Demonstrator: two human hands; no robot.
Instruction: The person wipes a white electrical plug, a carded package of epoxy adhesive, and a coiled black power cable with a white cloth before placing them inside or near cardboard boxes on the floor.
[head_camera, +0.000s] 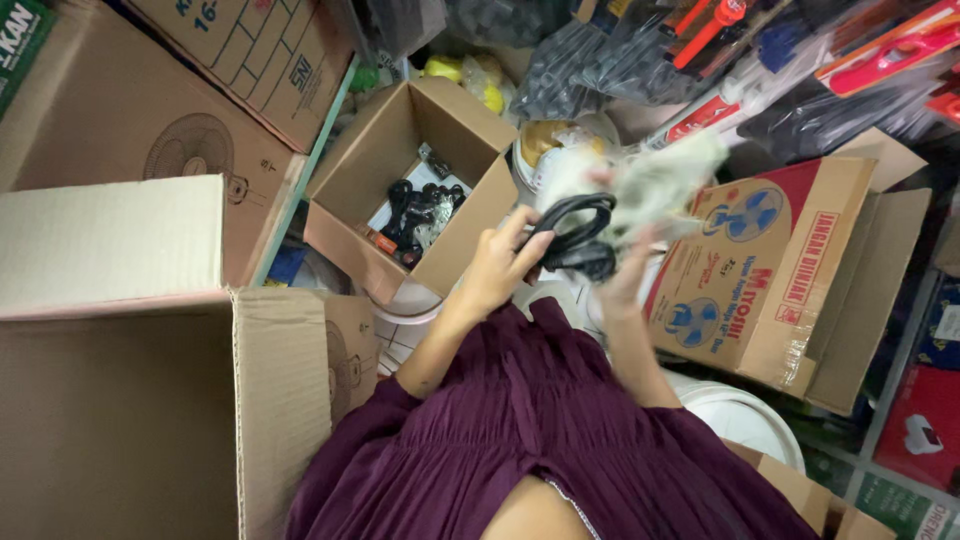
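**Coiled black cord held between both hands above open cartons**

Cardboard boxes are crowding the person on every side. A small open carton (400, 190) is sitting just ahead of the left hand, holding a tangle of black cords (418, 212) and a few small packets. A large open box (130, 400) is filling the lower left, with more closed cartons stacked behind it. To the right a printed fan box (770, 270) is lying tilted, its flaps open. Bagged tools and packaged goods are hanging across the top, and a white bucket rim (740, 415) is showing below the fan box.

The coiled black cable (575, 238) is looking glossy, wound into a flat oval loop with a thicker dark lump at its lower right.

The left hand (497, 262) is gripping the coil's left side, fingers curled around the loops. The right hand (632, 268) is raised beside the coil's right edge, blurred; it appears to be holding a pale crumpled plastic bag (665, 185), though its grip cannot be made out clearly. The coil is hovering between both hands, above the gap between the cartons.
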